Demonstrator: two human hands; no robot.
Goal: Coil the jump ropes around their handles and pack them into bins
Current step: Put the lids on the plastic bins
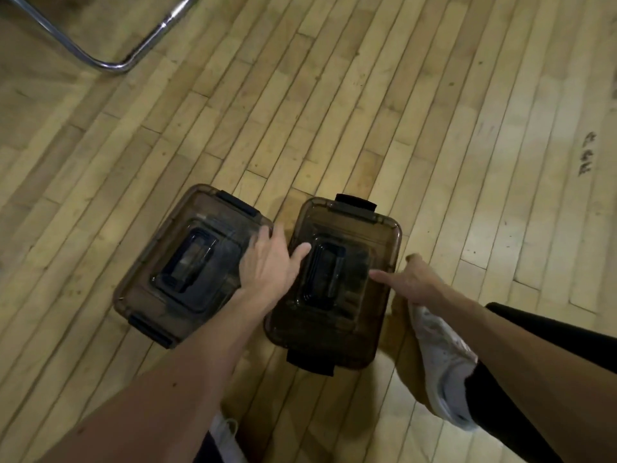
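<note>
Two smoky-brown translucent bins with lids on and black latches stand side by side on the wooden floor. My left hand lies spread across the gap between the left bin and the right bin, fingers on the left bin's lid edge and thumb on the right lid. My right hand rests at the right bin's right edge, one finger stretched out onto the lid. No jump rope shows; what is inside the bins is too dark to make out.
A chrome tube chair leg curves across the floor at the top left. My white shoe sits just right of the right bin, another shoe at the bottom. Wooden floorboards stretch beyond the bins.
</note>
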